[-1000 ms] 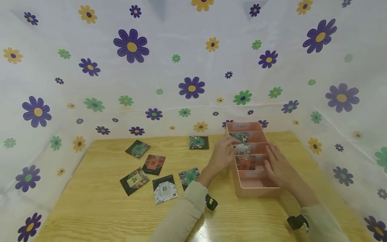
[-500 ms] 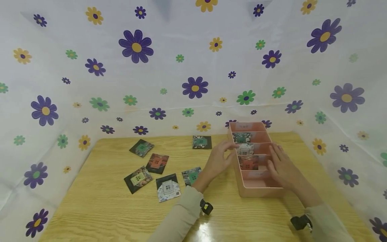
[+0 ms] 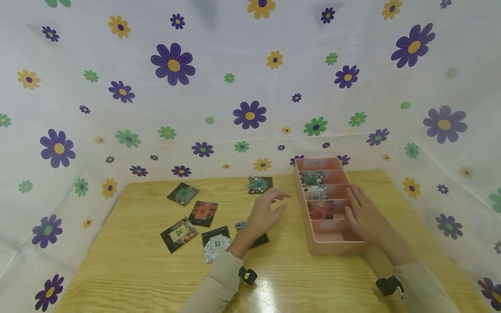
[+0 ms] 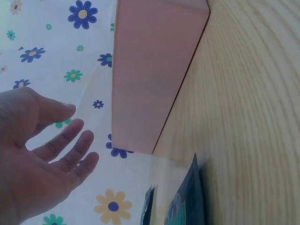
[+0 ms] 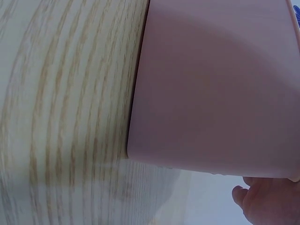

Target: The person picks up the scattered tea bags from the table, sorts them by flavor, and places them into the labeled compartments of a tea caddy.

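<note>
My left hand [image 3: 265,213] hovers left of a pink divided box [image 3: 338,248], fingers loosely bent and holding nothing. In the left wrist view its thumb and fingertips are apart, beside the box's outer wall [image 4: 150,75]. My right hand [image 3: 363,217] rests over the box's right rim, fingers extended along it. Inside the box, separate compartments hold a green-labelled packet [image 3: 312,178], a white-labelled packet [image 3: 315,194] and a red-labelled packet [image 3: 321,210]. Beneath my left forearm lies a dark packet [image 3: 260,241], partly hidden. Another green-labelled packet [image 3: 259,184] lies behind my left hand.
Flat on the wooden table [image 3: 129,265], to the left, are a green-labelled packet [image 3: 182,194], a red-labelled one [image 3: 203,213], a yellow-labelled one [image 3: 178,234] and a white-labelled one [image 3: 215,244]. A flowered white cloth [image 3: 219,104] surrounds the table at the back and sides.
My left hand has drawn away from the box's left rim, moving left over the table. The white-labelled packet stays in its compartment. My right hand stays at the right rim.
</note>
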The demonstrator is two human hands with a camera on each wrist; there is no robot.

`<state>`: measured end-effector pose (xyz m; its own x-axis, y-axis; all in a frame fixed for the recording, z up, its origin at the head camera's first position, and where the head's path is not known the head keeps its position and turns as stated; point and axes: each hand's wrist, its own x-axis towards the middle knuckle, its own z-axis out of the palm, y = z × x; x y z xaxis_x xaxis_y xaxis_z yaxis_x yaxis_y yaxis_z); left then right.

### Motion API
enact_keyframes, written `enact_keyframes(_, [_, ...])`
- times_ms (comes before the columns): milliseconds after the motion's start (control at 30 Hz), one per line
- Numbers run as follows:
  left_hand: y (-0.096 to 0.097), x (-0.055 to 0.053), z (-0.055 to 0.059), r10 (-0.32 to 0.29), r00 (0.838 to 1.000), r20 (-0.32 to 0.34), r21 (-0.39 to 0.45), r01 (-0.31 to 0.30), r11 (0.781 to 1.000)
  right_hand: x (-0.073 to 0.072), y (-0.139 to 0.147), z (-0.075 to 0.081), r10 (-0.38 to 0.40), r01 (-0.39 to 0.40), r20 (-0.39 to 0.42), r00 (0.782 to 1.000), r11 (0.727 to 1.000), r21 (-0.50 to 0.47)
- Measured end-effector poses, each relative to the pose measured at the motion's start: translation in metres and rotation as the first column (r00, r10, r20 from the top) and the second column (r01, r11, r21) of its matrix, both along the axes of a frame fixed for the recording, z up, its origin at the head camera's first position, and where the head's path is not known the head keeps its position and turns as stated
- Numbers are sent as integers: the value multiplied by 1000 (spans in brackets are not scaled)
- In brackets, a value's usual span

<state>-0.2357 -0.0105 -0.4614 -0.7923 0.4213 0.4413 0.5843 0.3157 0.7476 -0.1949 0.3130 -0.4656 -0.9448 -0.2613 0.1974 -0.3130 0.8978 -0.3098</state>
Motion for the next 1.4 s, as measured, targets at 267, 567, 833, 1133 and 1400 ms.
enact_keyframes(267, [-27,10,3,32,999,37,-22,-32,999,-1,0,-1,-6,6,6,1000,1000,7])
enact_keyframes(567, [-56,14,-4,72,994,77,-61,-67,996,-2,1,1,-14,14,23,1000,1000,14])
enact_keyframes(833, [-77,16,-11,99,988,118,-115,-86,990,-2,1,2,-9,9,34,999,1000,16])
enact_keyframes(1133, [-94,21,-15,145,972,183,-220,-103,970,-3,-3,3,-8,7,30,1000,1000,22])
enact_keyframes(1400, [-94,22,-27,147,959,244,-354,-53,934,-1,-2,4,-18,17,31,999,1000,19])
